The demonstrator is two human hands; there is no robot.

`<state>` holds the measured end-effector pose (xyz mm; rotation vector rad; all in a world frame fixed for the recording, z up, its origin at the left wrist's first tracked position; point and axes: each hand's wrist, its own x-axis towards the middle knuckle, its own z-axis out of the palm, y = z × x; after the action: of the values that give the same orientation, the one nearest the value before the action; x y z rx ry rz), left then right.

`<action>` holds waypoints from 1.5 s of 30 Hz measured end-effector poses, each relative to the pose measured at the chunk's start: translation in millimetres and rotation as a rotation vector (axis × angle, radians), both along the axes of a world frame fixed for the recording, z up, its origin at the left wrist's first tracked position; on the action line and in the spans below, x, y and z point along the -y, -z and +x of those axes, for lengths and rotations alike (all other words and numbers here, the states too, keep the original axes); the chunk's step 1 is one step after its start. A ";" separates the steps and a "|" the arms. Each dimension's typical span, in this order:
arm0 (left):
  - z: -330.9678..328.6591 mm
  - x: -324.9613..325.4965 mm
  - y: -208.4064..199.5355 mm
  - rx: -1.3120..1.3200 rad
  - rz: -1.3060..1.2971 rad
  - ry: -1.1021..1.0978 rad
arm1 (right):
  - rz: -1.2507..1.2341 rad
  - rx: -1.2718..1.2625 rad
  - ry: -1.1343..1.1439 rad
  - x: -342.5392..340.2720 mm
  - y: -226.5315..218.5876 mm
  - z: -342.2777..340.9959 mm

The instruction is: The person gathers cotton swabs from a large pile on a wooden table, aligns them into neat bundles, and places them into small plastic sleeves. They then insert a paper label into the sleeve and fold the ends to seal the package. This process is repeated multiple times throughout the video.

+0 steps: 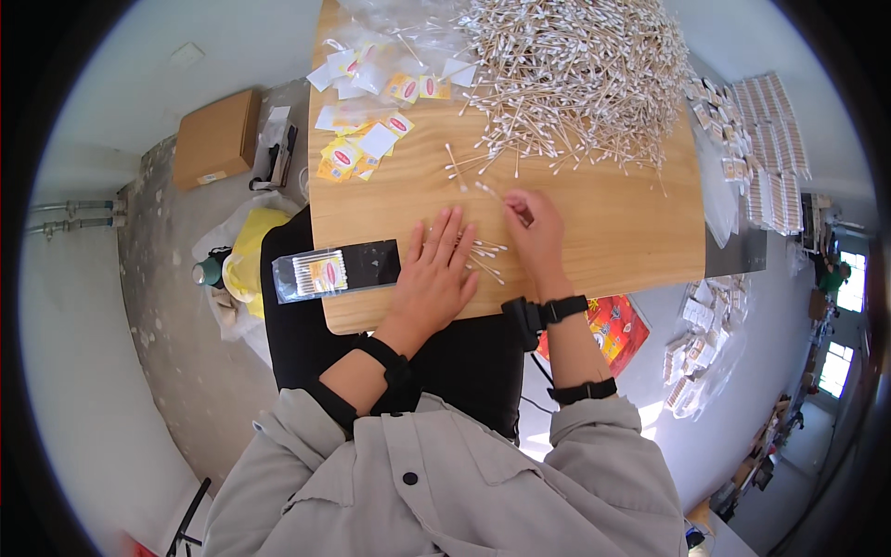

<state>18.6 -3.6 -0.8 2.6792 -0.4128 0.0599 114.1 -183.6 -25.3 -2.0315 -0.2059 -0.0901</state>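
Observation:
My left hand point(436, 278) lies flat on the wooden table, fingers stretched out, over a small bunch of cotton swabs point(487, 249) whose white tips poke out to its right. My right hand point(535, 232) is closed in a pinch just right of it. A cotton swab point(486, 189) sticks out leftward from its fingertips. Left of my left hand, a clear pack of cotton swabs point(302, 274) with a yellow and white label lies across a black strip point(376, 264) at the table's near left edge. What lies under my left palm is hidden.
A large heap of loose cotton swabs point(585, 74) covers the far right of the table point(631, 223). Yellow and white label cards point(357, 153) and clear plastic bags point(408, 23) lie at the far left. Packed swabs point(770, 139) are stacked beyond the right edge. A cardboard box point(215, 139) stands left.

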 end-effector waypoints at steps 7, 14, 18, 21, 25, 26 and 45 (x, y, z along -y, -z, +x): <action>0.0 -0.8 0.5 0.024 0.023 -0.005 | -0.029 0.005 -0.072 -35.7 -28.5 4.9; 0.9 1.1 1.4 0.054 -0.005 -0.026 | -0.416 0.373 -0.299 -70.8 -30.6 67.5; -0.8 1.4 2.8 0.035 -0.043 -0.049 | -0.324 0.083 -0.287 -65.1 -18.8 65.9; -1.2 1.2 1.0 0.034 -0.026 -0.063 | -0.228 0.033 -0.303 -49.3 -20.5 37.4; -1.7 1.2 4.6 0.071 -0.011 -0.065 | -0.078 -0.035 -0.096 -29.2 -24.8 4.1; -0.8 1.1 5.6 0.078 -0.007 -0.064 | -0.036 -0.030 0.022 -23.4 -23.5 -1.1; 26.0 -8.2 4.1 0.073 -0.123 0.068 | 0.126 0.111 0.198 -11.6 -11.0 -36.9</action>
<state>44.6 4.6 -4.9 2.5459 -0.5059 0.1578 77.2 -172.1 -14.3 -1.9178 -0.0657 -0.3328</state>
